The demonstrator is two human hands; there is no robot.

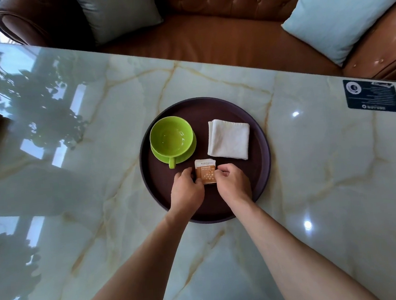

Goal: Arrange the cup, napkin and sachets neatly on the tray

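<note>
I see a glossy pale-green marble table (pixel 313 163) with tan veins, window glare and leaf reflections at its left, tufted brown leather sofa (pixel 218 40) behind it, grey-blue cushion (pixel 117 11), light-blue cushion (pixel 347 12), dark printed card (pixel 371 96) near the right edge
</note>
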